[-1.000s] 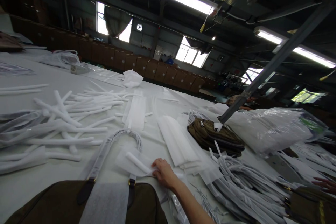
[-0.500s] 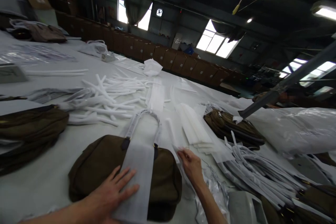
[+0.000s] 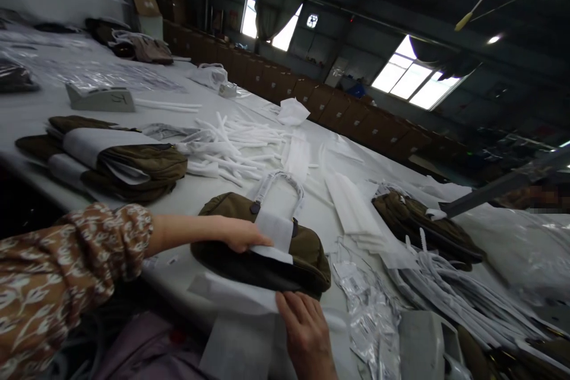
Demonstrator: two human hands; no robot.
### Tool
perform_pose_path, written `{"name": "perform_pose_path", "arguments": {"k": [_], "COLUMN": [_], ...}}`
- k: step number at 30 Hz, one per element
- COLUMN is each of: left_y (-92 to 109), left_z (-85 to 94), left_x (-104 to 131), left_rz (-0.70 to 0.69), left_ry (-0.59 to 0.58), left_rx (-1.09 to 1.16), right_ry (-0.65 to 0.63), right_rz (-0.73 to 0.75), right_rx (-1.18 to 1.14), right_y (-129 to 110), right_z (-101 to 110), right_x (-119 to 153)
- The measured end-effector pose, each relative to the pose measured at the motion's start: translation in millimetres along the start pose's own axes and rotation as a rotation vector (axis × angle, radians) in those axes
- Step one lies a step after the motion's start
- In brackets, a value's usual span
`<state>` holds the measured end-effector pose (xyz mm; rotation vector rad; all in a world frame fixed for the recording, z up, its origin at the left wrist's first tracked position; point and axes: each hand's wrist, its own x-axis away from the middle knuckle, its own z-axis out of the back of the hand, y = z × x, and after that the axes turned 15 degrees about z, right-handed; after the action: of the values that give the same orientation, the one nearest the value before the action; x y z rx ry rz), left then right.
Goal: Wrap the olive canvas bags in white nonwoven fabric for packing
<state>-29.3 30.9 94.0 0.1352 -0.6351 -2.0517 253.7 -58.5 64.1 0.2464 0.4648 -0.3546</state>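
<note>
An olive-brown handbag (image 3: pixel 312 255) lies on the table, its dark underside tilted toward me and its wrapped handles (image 3: pixel 285 175) pointing away. A strip of white packing sheet (image 3: pixel 275 228) lies across its front. My left hand (image 3: pixel 243 234) grips the bag over this strip, at the bag's near edge; its fingertips are partly hidden. Below the bag, my right hand (image 3: pixel 307 326) pinches another white packing sheet (image 3: pixel 240 297), which hangs over the table's front edge.
Wrapped olive bags (image 3: pixel 146 160) lie left, with a pile of white foam tubes (image 3: pixel 240 142) behind. Right are stacked white sheets (image 3: pixel 351 208), clear plastic packets (image 3: pixel 369 303), a grey tape dispenser (image 3: pixel 421 338) and white-wrapped handles (image 3: pixel 445 285). A slanted metal post (image 3: pixel 503 184) crosses the right side.
My left hand has gone from lying flat on the strip to gripping the bag, which is now tilted. My right hand has moved from beside the bag to the sheet at its near side.
</note>
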Motion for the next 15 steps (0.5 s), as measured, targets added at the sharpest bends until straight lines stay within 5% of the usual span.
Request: {"name": "perform_pose_path", "arguments": {"k": [3, 7, 15], "left_y": [-1.6, 0.1, 5.8], "left_z": [17.7, 23.1, 15.9], "left_x": [-11.7, -16.5, -21.1], "left_rz": [-0.071, -0.067, -0.058], "left_ry": [-0.180, -0.248, -0.310], "left_rx": [-0.012, -0.006, -0.078], "right_ry": [-0.014, 0.046, 0.017], "right_rz": [0.019, -0.032, -0.012], "right_rx": [0.149, 0.282, 0.203], "right_y": [-1.4, 3.9, -0.3], "right_z": [-33.7, -64.5, -77.2], "right_x": [-26.6, -46.4, -51.2]}}
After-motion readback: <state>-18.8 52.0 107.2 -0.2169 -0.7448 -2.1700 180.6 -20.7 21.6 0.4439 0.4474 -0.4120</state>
